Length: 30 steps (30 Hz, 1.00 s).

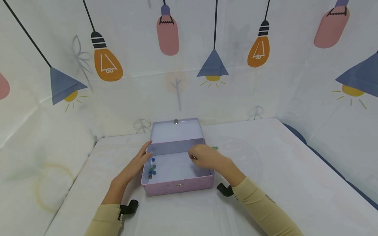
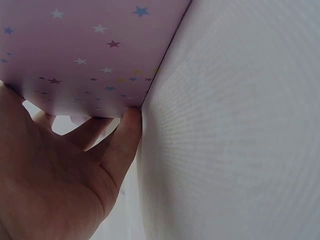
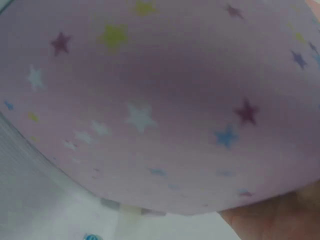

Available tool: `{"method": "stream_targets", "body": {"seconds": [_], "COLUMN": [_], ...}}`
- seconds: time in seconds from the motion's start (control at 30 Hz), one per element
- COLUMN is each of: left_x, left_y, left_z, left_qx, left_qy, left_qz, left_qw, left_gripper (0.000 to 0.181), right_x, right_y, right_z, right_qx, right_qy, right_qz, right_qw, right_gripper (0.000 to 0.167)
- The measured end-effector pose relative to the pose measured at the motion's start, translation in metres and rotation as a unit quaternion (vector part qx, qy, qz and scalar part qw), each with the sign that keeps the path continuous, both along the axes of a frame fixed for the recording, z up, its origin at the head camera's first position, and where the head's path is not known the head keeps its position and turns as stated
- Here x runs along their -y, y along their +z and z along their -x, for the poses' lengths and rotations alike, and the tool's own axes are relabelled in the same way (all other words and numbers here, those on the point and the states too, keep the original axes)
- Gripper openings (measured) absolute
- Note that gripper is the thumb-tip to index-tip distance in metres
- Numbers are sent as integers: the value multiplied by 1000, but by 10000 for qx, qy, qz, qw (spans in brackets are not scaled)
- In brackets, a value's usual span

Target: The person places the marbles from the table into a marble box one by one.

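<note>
A lilac tin box (image 1: 178, 187) with printed stars stands on the white table, its lid (image 1: 177, 130) tipped back. My left hand (image 1: 136, 166) holds the box's left wall, thumb at the rim; in the left wrist view its fingers (image 2: 125, 140) reach the wall's far end. Several small glass marbles (image 1: 152, 169), blue, green and brownish, lie along the left side inside. My right hand (image 1: 208, 158) hovers over the right part of the box with curled fingers; whether something sits between the fingertips is hidden. Beyond it, green marbles (image 1: 215, 147) lie on the table.
In the right wrist view a blue-striped marble (image 3: 92, 237) lies on the table past the box's starred wall. Behind the table (image 1: 280, 177) hangs a white cloth (image 1: 183, 95) printed with lamps. Black wrist mounts (image 1: 129, 207) stick out below both forearms.
</note>
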<state>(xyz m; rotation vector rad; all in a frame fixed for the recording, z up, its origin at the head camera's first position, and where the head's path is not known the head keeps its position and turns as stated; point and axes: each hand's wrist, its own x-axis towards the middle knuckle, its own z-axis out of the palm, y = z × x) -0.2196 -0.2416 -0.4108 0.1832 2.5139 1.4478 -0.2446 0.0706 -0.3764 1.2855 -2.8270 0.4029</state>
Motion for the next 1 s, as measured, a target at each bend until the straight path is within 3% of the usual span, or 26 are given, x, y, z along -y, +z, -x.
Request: {"method": "stream_targets", "body": {"seconds": [0.13,0.23,0.53,1.0], "left_x": [0,3,2,5], "left_y": [-3,-14,-11,-14], "left_z": [0,6,4,5], "left_qx": [-62,-160,-200,-206], "left_qy": [29,58,45,54], "left_qz": [20,24,-18,21], "left_qw": [10000,9999,9998,9998], "left_gripper": [63,61,62,61], "right_x": [4,6,12,19], "right_y": [-9,-13,-17,-21], "right_z": [1,0,-7,-11], "right_qx": [-118,-234,-382,-145], "right_qy": [8,-15,-137,-58], "right_qz": [-143,-185,-456,-640], "right_qw": [9998,9996,9981,9978], "right_gripper": [9,11,19,16]}}
